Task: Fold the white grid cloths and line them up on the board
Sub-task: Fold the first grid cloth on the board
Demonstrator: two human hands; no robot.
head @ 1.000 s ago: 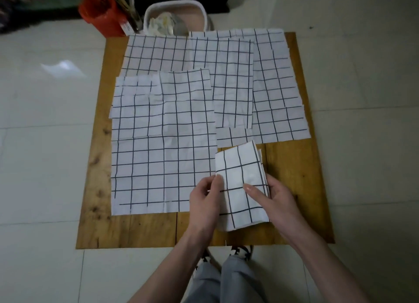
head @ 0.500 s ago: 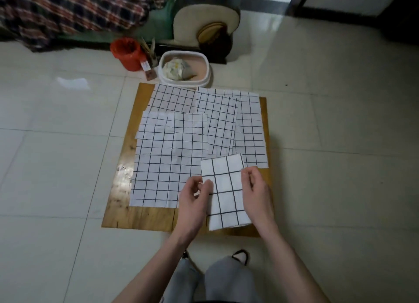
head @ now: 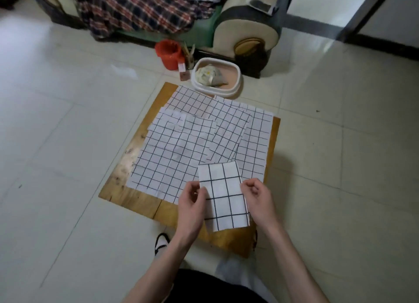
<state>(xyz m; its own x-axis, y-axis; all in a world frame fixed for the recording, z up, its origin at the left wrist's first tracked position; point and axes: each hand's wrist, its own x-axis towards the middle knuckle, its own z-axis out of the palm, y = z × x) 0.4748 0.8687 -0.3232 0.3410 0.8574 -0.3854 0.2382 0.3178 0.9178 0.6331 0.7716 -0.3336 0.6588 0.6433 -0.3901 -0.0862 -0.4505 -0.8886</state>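
Wooden board [head: 118, 190] on the tiled floor [head: 56, 144] bears overlapping unfolded grid cloths [head: 172, 153].

left hand [head: 192, 206]: fingers curled, pinching | right hand [head: 258, 202]: fingers curled, pinching | forearms converging

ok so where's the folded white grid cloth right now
In the head view the folded white grid cloth sits low and centre-right, held between the left hand and right hand above the near edge of the wooden board.
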